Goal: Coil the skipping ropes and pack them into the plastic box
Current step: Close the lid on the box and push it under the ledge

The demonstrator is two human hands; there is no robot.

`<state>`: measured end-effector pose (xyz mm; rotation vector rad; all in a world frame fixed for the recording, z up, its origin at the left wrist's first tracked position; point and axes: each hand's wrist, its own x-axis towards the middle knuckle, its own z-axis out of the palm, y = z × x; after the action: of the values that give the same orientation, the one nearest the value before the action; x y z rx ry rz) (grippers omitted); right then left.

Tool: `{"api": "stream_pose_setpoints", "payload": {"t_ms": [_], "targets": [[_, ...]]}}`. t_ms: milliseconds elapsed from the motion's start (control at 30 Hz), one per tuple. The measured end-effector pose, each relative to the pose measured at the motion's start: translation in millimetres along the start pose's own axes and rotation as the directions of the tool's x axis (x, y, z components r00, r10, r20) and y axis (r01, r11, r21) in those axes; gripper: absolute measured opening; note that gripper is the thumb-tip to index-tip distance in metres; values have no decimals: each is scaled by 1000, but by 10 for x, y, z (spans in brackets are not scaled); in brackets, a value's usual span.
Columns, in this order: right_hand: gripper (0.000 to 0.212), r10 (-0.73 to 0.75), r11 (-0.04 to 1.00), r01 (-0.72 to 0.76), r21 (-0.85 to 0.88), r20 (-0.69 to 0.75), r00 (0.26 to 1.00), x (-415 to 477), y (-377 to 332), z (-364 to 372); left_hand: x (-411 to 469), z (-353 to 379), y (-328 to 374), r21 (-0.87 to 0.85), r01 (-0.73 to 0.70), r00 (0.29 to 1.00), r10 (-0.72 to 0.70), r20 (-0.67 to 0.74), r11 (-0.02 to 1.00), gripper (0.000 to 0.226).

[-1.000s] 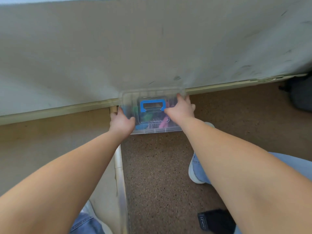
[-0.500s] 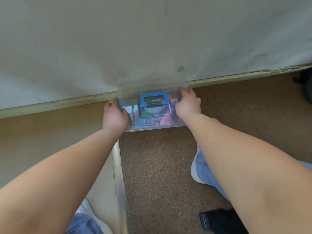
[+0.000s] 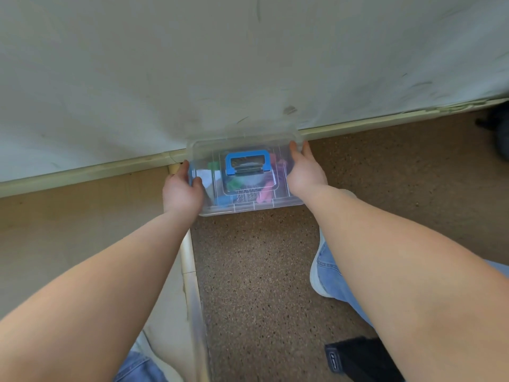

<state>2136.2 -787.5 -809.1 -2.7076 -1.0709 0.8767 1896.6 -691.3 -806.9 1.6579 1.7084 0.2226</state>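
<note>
Two hands hold a clear plastic box (image 3: 242, 209) at the far edge of the speckled brown floor (image 3: 261, 271), with its far side up against the skirting (image 3: 96, 172) at the foot of the pale wall (image 3: 248, 64). The left hand (image 3: 181, 193) grips the box's left end, thumb laid on the lid and fingers wrapped round the side. The right hand (image 3: 304, 175) seems to clasp the right end in the same way, though its fingers run forward along the side and the hold beneath is hidden. The lid is on, and its blue handle (image 3: 246, 157) lies flat in the middle. Through the plastic show the skipping ropes (image 3: 265, 194), as pink, green and blue shapes packed inside. A white shoe (image 3: 316, 271) stands on the floor near its right edge, and a black object (image 3: 358, 359) lies towards the near right corner.
</note>
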Motion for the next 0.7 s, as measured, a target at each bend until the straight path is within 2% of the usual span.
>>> {"api": "stream_pose_setpoints", "payload": {"t_ms": [100, 200, 333, 400, 567, 700], "targets": [[72, -5, 1000, 5, -10, 35, 999, -41, 4, -38, 29, -35, -41, -94, 70, 997, -66, 48, 993, 57], [73, -25, 1000, 25, 11, 30, 999, -132, 21, -43, 10, -65, -133, -112, 108, 991, -99, 85, 988, 58], [74, -91, 995, 94, 27, -90, 992, -268, 54, 30, -148, -55, -302, -119, 99, 992, -89, 86, 988, 58], [73, -44, 998, 49, 33, -128, 991, -260, 34, 61, -184, -46, -353, -159, 116, 991, -105, 79, 980, 58], [74, 12, 999, -13, -35, -52, 999, -166, 8, 54, -107, -10, -383, -172, 138, 989, -127, 71, 975, 58], [63, 38, 995, -32, 91, -71, 997, -177, 85, 121, -125, 19, -417, -100, 147, 989, -146, 18, 984, 58]]}}
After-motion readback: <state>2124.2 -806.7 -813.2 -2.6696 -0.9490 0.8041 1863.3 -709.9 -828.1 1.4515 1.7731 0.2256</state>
